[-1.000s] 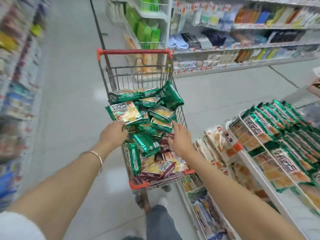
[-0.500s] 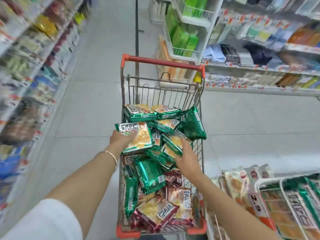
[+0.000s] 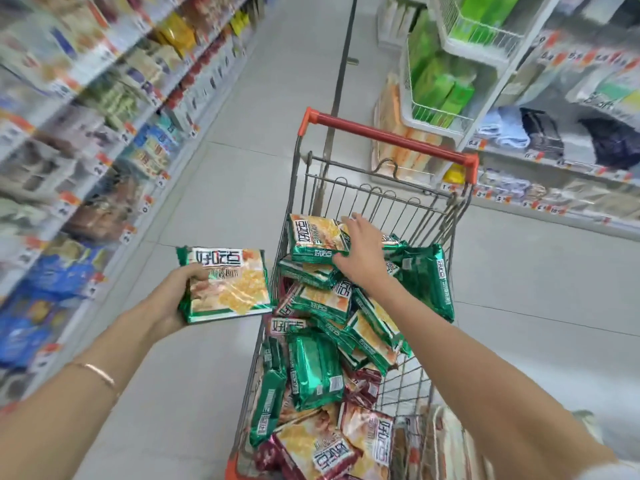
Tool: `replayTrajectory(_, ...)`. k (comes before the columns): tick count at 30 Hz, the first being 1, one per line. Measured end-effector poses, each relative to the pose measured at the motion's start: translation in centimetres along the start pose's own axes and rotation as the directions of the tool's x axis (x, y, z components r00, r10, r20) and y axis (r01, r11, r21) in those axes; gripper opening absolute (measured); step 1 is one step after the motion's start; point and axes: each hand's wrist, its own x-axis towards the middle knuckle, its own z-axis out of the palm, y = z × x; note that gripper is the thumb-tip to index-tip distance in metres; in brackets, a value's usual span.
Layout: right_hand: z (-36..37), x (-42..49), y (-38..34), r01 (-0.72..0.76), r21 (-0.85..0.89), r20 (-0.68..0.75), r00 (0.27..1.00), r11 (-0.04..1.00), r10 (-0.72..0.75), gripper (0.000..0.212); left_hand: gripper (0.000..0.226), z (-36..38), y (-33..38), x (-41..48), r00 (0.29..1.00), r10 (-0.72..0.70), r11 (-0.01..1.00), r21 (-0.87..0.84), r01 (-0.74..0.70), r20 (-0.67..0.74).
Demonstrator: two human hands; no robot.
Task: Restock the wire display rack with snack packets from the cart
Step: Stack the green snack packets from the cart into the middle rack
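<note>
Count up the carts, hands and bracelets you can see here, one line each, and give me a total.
Cart: 1
Hands: 2, left hand and right hand
Bracelet: 1
Total: 4

The green snack packet (image 3: 228, 285) beside the cart (image 3: 388, 138) bears the characters 好吃点, as do packets (image 3: 313, 237) piled inside it.

1 cart (image 3: 388, 138), 6 o'clock. 2 hands: left hand (image 3: 169, 306) at 8, right hand (image 3: 360, 258) near centre. 1 green pkt (image 3: 228, 282) in left hand; approx. 12 green pkts (image 3: 315, 368) in cart, exact no. unclear. Min. 4 red pkts (image 3: 362, 388) at 6. 1 bracelet (image 3: 98, 374) at 8. 2 wire baskets (image 3: 436, 112) at 1.
</note>
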Motion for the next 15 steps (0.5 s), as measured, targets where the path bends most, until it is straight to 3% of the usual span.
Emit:
replayTrajectory(3, 3.6, 1.9, -0.3, 0.053, -0.266, 0.186, 0.983, 0.962, -0.003, 0.105, 0.026, -1.1, -0.1, -1.0, 0.997, -0.005, 0.995, -0.101, -0.003, -0.074)
replayTrajectory(5, 5.4, 2.3, -0.7, 0.043, -0.314, 0.241, 0.970, 0.948, 0.036, 0.096, 0.023, -1.0, -0.4, -1.4, 0.998, -0.012, 0.995, -0.095, 0.006, -0.062)
replayTrajectory(8, 5.4, 1.9, -2.3, 0.055, -0.359, 0.181, 0.983, 0.932, 0.011, 0.068, 0.021, -0.5, -0.2, -1.9, 0.998, 0.021, 0.995, -0.098, -0.026, -0.052)
replayTrajectory(10, 3.7, 1.3, -4.0, 0.041, -0.294, 0.107, 0.994, 0.955, -0.010, 0.054, 0.032, -0.1, 0.0, -1.5, 0.997, 0.070, 0.994, -0.076, -0.072, -0.034)
replayTrajectory(13, 0.4, -0.3, -7.8, -0.008, -0.131, 0.008, 1.000, 0.991, 0.009, 0.060, 0.048, 0.6, 0.0, -0.7, 0.982, 0.157, 0.987, -0.017, -0.160, -0.108)
replayTrajectory(15, -1.0, -2.2, -11.0, 0.058, -0.180, 0.015, 0.998, 0.982, -0.056, 0.060, 0.050, 2.2, 0.1, -1.0, 0.973, 0.194, 0.981, 0.024, -0.193, -0.122)
